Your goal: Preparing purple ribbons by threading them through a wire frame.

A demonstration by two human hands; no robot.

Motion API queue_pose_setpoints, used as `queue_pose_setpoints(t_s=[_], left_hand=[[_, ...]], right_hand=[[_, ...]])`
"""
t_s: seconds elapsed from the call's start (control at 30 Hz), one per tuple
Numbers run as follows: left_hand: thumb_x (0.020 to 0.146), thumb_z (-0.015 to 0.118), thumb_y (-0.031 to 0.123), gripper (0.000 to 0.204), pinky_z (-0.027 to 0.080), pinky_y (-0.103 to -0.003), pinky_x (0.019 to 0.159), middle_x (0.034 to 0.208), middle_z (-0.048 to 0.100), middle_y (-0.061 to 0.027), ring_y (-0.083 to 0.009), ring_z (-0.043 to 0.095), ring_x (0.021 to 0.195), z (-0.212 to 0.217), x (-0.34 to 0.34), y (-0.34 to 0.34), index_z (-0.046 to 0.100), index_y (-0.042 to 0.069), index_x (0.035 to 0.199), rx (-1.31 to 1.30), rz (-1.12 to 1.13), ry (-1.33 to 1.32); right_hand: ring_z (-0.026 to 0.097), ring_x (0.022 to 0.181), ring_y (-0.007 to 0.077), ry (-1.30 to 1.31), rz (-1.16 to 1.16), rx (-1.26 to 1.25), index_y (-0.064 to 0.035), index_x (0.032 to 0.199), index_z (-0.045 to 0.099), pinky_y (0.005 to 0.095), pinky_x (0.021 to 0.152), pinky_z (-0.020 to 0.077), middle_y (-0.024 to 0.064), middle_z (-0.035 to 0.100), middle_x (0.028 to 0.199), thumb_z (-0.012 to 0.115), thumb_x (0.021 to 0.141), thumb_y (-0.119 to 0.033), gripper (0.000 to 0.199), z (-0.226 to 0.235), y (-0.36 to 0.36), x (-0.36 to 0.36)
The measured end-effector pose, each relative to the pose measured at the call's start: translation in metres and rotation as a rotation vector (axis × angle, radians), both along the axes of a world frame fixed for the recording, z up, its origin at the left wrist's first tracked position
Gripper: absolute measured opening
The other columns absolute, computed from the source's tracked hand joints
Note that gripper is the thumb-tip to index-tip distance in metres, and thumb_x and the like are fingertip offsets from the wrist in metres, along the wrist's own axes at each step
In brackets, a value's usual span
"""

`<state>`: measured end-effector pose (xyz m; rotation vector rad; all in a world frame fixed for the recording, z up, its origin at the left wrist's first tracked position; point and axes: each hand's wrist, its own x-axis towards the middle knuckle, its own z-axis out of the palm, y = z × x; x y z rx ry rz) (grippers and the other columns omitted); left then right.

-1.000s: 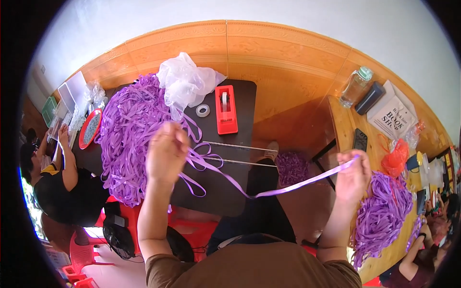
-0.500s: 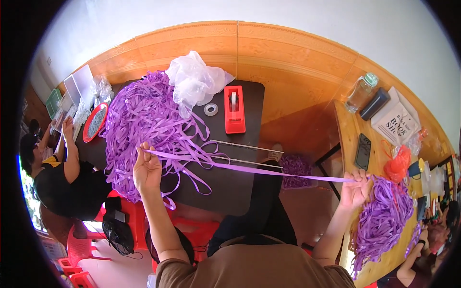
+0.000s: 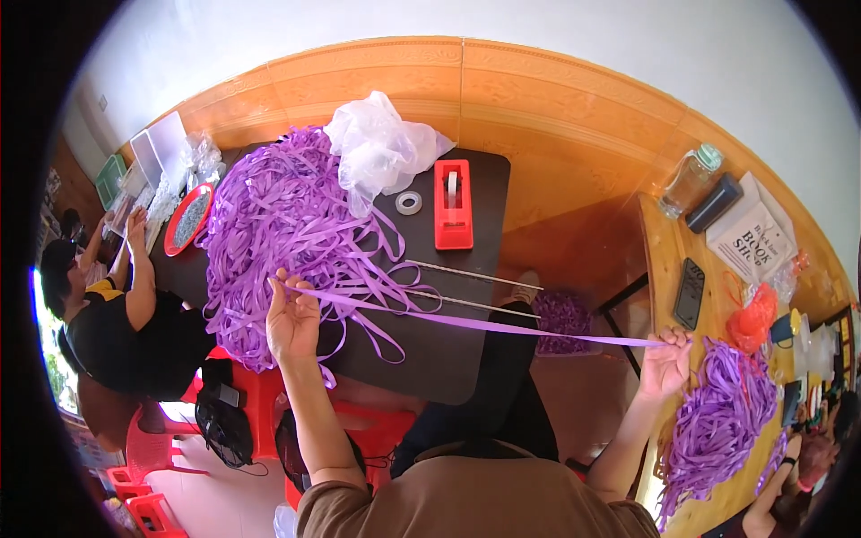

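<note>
A dark tabletop stands against a wood-panelled wall, seen from above. Across its near edge runs one purple ribbon strip, flat, narrow and pulled taut. The left hand pinches one end closed between fingertips, just beside a large tangled heap of purple ribbon on the table's left half. The right hand grips the other end in a closed fist, off the table's right edge, near a second ribbon pile on a wooden side table. On the dark table's far side sit a red tape dispenser, a clear tape roll and a crumpled clear plastic bag. At the table's left end, a red dish holds small pale pieces, too small to identify.
</note>
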<state>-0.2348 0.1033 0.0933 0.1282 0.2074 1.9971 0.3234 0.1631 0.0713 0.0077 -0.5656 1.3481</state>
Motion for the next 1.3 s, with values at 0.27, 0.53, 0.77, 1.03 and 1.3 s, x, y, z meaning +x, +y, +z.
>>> queue_pose_setpoints(t_s=[0.27,0.53,0.77,1.03,1.3], left_hand=[[0.098,0.048,0.022,0.021,0.034,-0.023,0.055,0.082,0.045,-0.0033,-0.0141,0.040,0.076,0.004,-0.002,-0.005,0.052,0.002,0.103,0.109,-0.031,0.034],[0.097,0.051,0.022,0.020,0.035,-0.022,0.052,0.085,0.044,-0.0023,-0.0139,0.039,0.077,0.006,-0.005,-0.012,0.054,0.004,0.106,0.200,-0.062,0.169],[0.093,0.056,0.014,0.015,0.042,-0.023,0.052,0.103,0.063,-0.0104,-0.0210,0.061,0.088,-0.015,-0.042,-0.024,0.061,0.003,0.103,-0.066,-0.015,0.182],[0.093,0.057,0.015,0.018,0.040,-0.020,0.050,0.097,0.062,-0.0122,-0.0177,0.060,0.080,-0.012,-0.034,-0.020,0.058,-0.001,0.101,-0.119,0.138,0.004],[0.092,0.059,0.015,0.019,0.041,-0.020,0.051,0.084,0.056,-0.0118,-0.0146,0.053,0.070,-0.014,-0.031,-0.018,0.054,-0.004,0.094,-0.101,0.056,0.124]], right_hand=[[0.040,0.081,0.0160,-0.008,0.029,0.046,-0.0078,0.096,0.056,0.0306,0.074,0.0320,0.0009,0.045,0.085,0.057,0.090,-0.012,0.008,-0.001,0.003,-0.006],[0.043,0.086,0.0172,0.038,0.016,-0.074,-0.0076,0.097,0.054,0.0318,0.077,0.0345,0.0022,0.048,0.089,0.054,0.093,-0.013,0.007,0.005,0.000,-0.010],[0.046,0.090,0.0196,0.035,0.014,-0.092,-0.0059,0.100,0.055,0.0337,0.079,0.0387,0.0050,0.051,0.090,0.055,0.093,-0.014,0.011,0.000,0.002,-0.007],[0.046,0.090,0.0200,0.080,0.025,-0.147,-0.0054,0.099,0.055,0.0334,0.076,0.0398,0.0053,0.052,0.089,0.055,0.093,-0.015,0.012,-0.009,0.003,-0.009],[0.046,0.089,0.0187,0.052,0.010,-0.146,-0.0060,0.099,0.057,0.0326,0.075,0.0383,0.0045,0.053,0.088,0.055,0.093,-0.015,0.012,-0.014,0.002,-0.007]])
